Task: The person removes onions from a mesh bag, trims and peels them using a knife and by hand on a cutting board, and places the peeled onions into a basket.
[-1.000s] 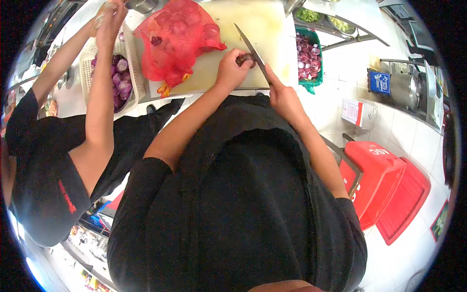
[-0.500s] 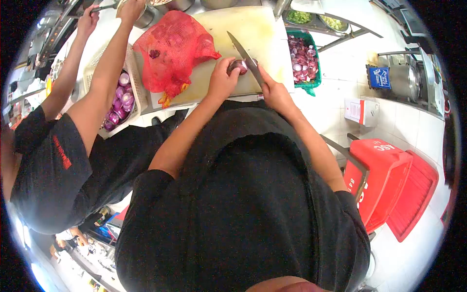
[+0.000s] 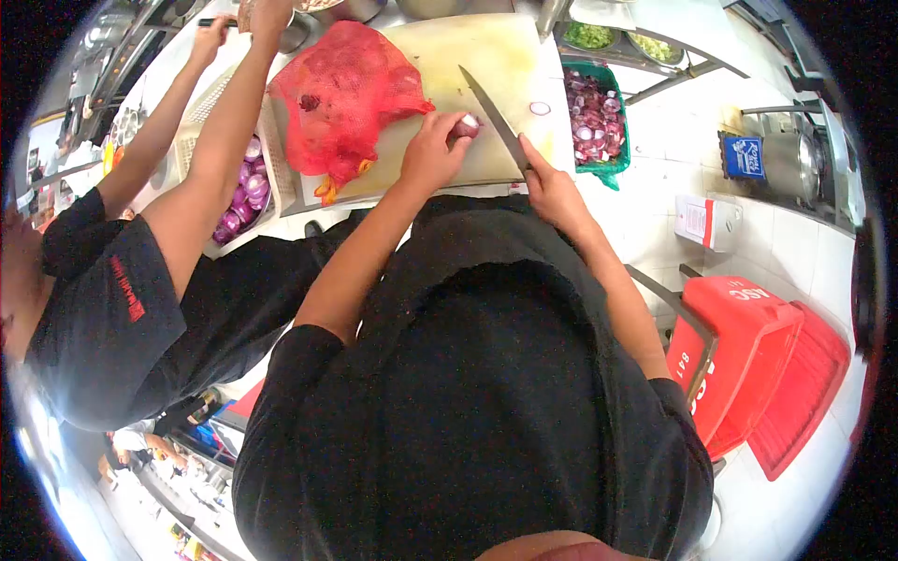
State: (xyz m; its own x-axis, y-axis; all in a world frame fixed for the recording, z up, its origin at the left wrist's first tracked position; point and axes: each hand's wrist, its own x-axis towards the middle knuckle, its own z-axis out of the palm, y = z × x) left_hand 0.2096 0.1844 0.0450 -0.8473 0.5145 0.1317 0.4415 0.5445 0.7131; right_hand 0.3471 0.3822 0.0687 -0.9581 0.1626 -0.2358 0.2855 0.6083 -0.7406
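My left hand (image 3: 436, 151) grips a red onion (image 3: 468, 127) whose cut white end faces up and right. Wrapped round the handle of a long kitchen knife (image 3: 490, 111), my right hand (image 3: 556, 187) keeps the blade just right of the onion, apart from it. Below both lies a pale cutting board (image 3: 510, 42). A thin onion slice (image 3: 540, 108) rests near the board's right edge. Left of my left hand, a red mesh bag (image 3: 346, 93) with onions in it lies partly over the board.
A green basket (image 3: 625, 131) of onion pieces stands right of the board. On the left, a co-worker's arm (image 3: 220, 140) reaches over a cream crate (image 3: 273, 173) of peeled onions. A red bin (image 3: 748, 323) stands at the lower right.
The knife has moved right, off the onion, with my right hand. The onion's cut end now shows, and a thin slice lies at the board's right side.
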